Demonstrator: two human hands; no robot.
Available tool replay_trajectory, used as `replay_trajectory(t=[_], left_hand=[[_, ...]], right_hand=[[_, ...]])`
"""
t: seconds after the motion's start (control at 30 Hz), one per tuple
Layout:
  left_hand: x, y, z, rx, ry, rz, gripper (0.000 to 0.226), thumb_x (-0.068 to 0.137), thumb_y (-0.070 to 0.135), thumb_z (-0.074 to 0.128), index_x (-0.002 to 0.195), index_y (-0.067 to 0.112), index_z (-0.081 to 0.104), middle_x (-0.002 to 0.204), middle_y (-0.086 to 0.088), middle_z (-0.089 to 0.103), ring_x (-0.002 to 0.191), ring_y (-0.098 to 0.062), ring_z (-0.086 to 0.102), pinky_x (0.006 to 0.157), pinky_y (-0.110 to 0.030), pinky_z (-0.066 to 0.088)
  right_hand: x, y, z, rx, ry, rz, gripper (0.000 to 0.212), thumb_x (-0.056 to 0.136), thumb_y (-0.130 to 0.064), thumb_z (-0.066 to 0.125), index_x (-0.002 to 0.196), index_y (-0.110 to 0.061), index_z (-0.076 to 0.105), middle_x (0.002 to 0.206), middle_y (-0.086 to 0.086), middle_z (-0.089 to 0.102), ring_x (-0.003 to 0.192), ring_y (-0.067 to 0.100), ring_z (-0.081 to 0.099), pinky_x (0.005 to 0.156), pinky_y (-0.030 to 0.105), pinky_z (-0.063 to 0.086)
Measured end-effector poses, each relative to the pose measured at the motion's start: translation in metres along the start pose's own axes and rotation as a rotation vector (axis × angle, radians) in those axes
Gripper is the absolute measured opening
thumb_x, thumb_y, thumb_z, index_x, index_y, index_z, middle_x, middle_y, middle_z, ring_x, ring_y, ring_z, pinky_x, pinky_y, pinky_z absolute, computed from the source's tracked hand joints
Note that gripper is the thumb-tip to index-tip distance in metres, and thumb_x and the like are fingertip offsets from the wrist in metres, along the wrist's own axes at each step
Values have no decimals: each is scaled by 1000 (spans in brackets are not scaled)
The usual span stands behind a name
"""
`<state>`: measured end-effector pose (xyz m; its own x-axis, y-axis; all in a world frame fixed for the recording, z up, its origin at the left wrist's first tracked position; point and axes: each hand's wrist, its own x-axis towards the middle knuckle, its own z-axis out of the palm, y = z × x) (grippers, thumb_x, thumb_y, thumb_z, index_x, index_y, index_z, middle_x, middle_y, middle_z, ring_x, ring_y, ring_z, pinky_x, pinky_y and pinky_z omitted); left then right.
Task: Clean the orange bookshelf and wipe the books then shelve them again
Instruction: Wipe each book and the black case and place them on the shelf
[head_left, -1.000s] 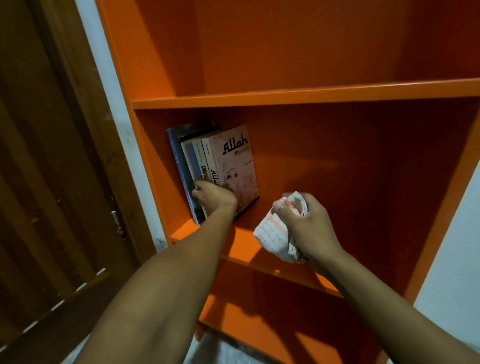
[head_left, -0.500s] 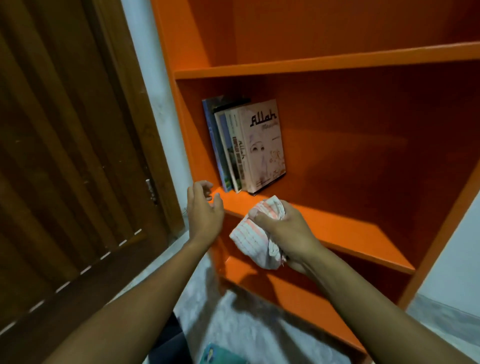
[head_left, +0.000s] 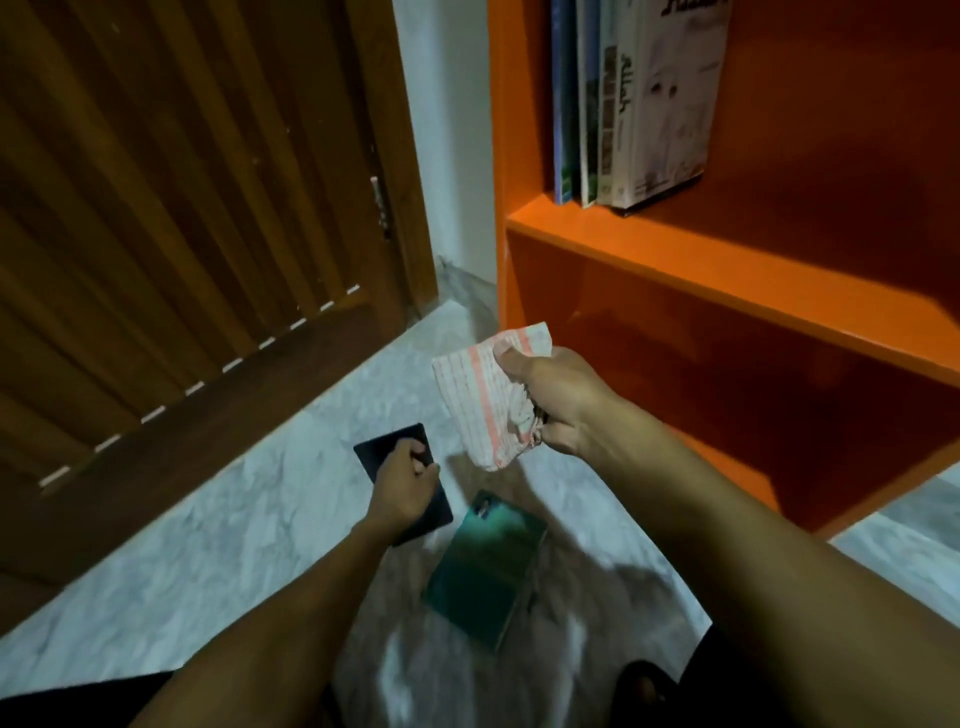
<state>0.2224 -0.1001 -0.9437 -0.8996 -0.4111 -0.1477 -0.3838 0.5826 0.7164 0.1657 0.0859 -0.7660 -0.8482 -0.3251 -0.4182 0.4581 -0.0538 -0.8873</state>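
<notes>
A room in a home: an orange bookshelf (head_left: 727, 270) stands beside a slatted wooden door (head_left: 182, 234) on marble-patterned floor (head_left: 234, 545).

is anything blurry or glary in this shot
Head view: the teal book and the floor near it are smeared by motion blur; the cloth and shelved books are sharper; the shelf edge catches a bright sheen; the lower compartment is shadowed.

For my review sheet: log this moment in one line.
left hand: grips dark book on floor | right hand: holds cloth | green book: on floor | shelved books: upright
</notes>
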Motion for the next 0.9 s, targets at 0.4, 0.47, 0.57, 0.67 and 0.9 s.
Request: replay_trajectory(t=[0.4, 0.47, 0.57, 0.67, 0.9], left_hand=[[-34, -97, 107, 306, -444, -349, 62, 97, 46, 55, 147, 14, 36, 143, -14, 47, 125, -31, 53, 102, -42, 49], [-38, -96, 115, 351, -415, -366, 56, 98, 42, 53, 145, 16, 37, 143, -13, 45, 127, -33, 50, 106, -50, 45], [-37, -94, 124, 395, -376, -380, 52, 97, 37, 54, 143, 17, 38, 144, -12, 42, 130, -33, 45, 109, -51, 39], [-38, -84, 129, 394, -345, -355, 49, 99, 31, 51, 143, 16, 37, 144, -14, 43, 130, -33, 45, 108, -48, 38], [-27, -70, 117, 233, -356, -211, 36, 103, 15, 42, 139, 16, 44, 113, -17, 64, 98, -35, 63, 73, -38, 48]], right_hand=[[11, 10, 12, -123, -34, -53, 42, 99, -28, 60, 130, -1, 54, 118, 16, 68, 105, 34, 68, 86, 52, 58], [11, 11, 11, -136, -28, -53, 50, 97, -31, 62, 135, -1, 49, 116, 23, 68, 102, 46, 67, 81, 66, 54], [11, 10, 8, -117, -35, -54, 45, 99, -30, 59, 132, -1, 51, 124, 38, 57, 109, 60, 55, 81, 76, 45], [11, 7, 6, -104, -20, -106, 26, 101, -23, 55, 116, -3, 61, 121, 27, 65, 108, 46, 64, 89, 64, 51], [7, -2, 1, -120, -14, -85, 28, 102, -23, 54, 120, -3, 59, 118, 20, 68, 99, 40, 69, 87, 57, 56]])
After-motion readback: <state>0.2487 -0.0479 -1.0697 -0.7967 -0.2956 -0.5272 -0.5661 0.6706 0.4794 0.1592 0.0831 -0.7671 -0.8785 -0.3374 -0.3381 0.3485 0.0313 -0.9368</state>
